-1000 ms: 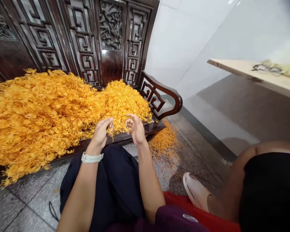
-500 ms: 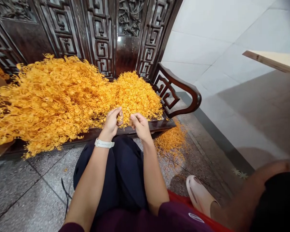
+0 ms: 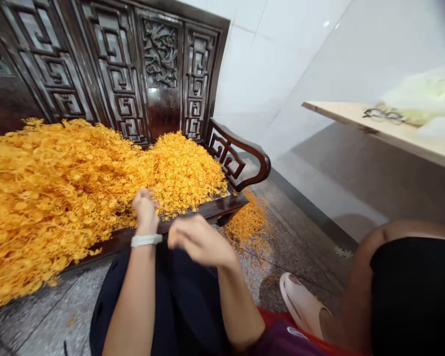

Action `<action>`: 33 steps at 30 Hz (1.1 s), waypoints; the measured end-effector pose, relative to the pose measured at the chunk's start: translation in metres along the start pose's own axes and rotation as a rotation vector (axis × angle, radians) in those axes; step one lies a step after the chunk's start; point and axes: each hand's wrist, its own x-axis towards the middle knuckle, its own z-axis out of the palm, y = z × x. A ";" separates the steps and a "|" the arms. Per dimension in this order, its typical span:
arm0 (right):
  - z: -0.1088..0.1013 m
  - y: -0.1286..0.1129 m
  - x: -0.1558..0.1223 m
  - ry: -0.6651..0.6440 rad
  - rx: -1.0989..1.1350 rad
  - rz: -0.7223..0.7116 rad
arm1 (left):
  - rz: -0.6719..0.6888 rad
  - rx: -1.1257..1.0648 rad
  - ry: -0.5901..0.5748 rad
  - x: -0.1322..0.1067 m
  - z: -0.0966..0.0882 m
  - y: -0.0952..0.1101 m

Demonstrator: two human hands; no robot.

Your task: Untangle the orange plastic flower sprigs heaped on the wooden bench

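Observation:
A large heap of orange-yellow artificial flower sprigs (image 3: 70,183) spreads over the dark wooden bench. My left hand (image 3: 145,206), with a pale watch strap (image 3: 146,240) at its wrist, is against the near side of the heap. Its fingers are curled in, and what they hold is hidden. Above my lap, in front of the bench edge, my right hand (image 3: 202,240) is blurred by motion. Its fingers look bent and closed together, and I cannot make out anything in them.
The bench has a carved back (image 3: 161,54) and a curved armrest (image 3: 244,153). Loose orange bits (image 3: 249,225) lie on the floor beside it. At right, a wooden tabletop (image 3: 341,111) carries eyeglasses (image 3: 383,115). Another person's knee (image 3: 371,247) and pink shoe (image 3: 300,299) are close by.
The view has turned to the right, bringing more of the tabletop in. My hands have moved apart; the left is at the heap and the right has come back toward my lap.

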 end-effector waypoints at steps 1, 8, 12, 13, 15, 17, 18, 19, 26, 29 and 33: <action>-0.005 -0.011 -0.014 -0.224 0.107 -0.071 | -0.008 -0.042 0.024 0.005 0.000 0.001; -0.050 -0.016 0.006 -0.383 0.428 -0.066 | -0.158 -0.249 0.011 0.011 0.016 -0.016; -0.078 -0.003 0.085 0.387 0.628 -0.097 | -0.234 -0.336 0.008 0.006 0.016 -0.022; -0.080 -0.001 0.096 0.442 0.632 -0.110 | -0.245 -0.354 0.004 0.006 0.015 -0.021; -0.075 0.008 0.104 0.516 0.637 -0.108 | -0.264 -0.384 -0.004 0.009 0.013 -0.020; -0.058 0.024 0.096 0.592 0.717 -0.042 | -0.271 -0.408 -0.013 0.012 0.014 -0.020; -0.048 0.035 0.089 0.637 0.741 0.004 | -0.273 -0.414 -0.025 0.012 0.015 -0.021; -0.037 0.047 0.082 0.694 0.726 0.052 | -0.277 -0.415 -0.044 0.011 0.018 -0.022; -0.002 0.114 0.063 0.890 -0.036 0.136 | -0.361 -0.309 -0.278 -0.016 0.038 -0.033; -0.011 0.124 0.067 0.936 -0.151 0.141 | -0.321 -0.259 -0.315 -0.010 0.040 -0.037; -0.012 0.129 0.066 0.961 -0.328 0.194 | -0.200 -0.184 -0.228 0.004 0.044 -0.044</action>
